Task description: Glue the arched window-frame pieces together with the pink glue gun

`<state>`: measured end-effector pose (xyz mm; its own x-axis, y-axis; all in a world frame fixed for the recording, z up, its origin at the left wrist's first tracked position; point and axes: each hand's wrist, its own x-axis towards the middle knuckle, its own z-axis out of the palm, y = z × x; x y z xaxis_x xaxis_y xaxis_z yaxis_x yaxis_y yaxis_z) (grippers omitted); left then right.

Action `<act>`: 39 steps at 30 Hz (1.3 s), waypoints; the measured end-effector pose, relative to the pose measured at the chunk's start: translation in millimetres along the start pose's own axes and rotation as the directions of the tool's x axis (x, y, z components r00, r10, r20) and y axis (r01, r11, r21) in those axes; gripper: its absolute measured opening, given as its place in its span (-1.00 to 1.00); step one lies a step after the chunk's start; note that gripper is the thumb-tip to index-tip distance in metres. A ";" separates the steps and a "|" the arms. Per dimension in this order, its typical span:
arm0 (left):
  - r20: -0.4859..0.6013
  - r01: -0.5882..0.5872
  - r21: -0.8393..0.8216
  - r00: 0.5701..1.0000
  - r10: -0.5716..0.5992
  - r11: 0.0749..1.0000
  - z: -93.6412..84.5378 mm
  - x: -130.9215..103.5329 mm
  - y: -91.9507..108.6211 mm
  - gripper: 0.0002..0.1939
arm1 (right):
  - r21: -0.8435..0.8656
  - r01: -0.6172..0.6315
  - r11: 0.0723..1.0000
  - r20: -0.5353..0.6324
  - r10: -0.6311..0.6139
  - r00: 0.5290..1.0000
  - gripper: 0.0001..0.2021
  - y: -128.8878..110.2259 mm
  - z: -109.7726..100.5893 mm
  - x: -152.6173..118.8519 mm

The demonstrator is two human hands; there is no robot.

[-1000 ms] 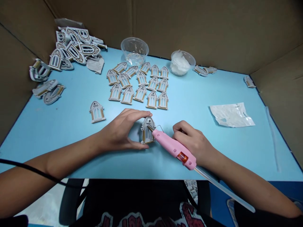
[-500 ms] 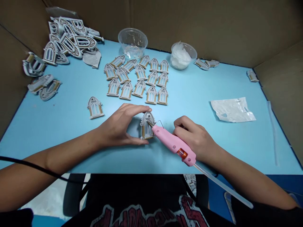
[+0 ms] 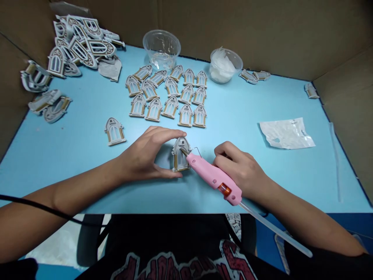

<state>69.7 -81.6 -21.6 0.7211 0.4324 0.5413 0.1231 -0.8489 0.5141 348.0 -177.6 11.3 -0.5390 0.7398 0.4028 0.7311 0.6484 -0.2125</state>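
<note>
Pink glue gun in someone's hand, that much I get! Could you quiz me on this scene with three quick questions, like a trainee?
1. Which hand is holding the pink glue gun?
2. True or false: the white packet lies between the person's two hands.
3. Complete the sentence: the left hand holds a small piece shaped like an arched ____.

Key:
1. The right hand.
2. False: the white packet lies off to the right of the right hand.
3. Window.
</note>
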 end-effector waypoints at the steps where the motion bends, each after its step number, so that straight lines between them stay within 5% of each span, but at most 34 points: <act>1: 0.005 0.006 0.005 1.000 -0.006 1.000 -0.2 -0.1 0.3 -0.08 | -0.007 -0.003 1.000 0.005 0.003 1.000 -0.71 0.0 -0.2 -0.3; 19: -0.064 -0.124 0.059 0.990 0.127 0.991 0.4 2.0 -1.5 -0.06 | -0.109 0.060 0.992 -0.008 -0.061 0.998 -0.68 -0.4 1.1 0.1; 39: -0.065 -0.128 0.056 0.989 0.131 0.990 0.2 2.8 0.7 -0.10 | -0.128 0.068 0.989 -0.026 -0.072 0.997 -0.68 -0.9 0.4 -0.5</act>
<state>71.9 -81.1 -19.9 0.6852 0.3359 0.6463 0.0676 -0.9128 0.4028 347.4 -178.5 10.9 -0.5791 0.6866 0.4396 0.7404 0.6686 -0.0688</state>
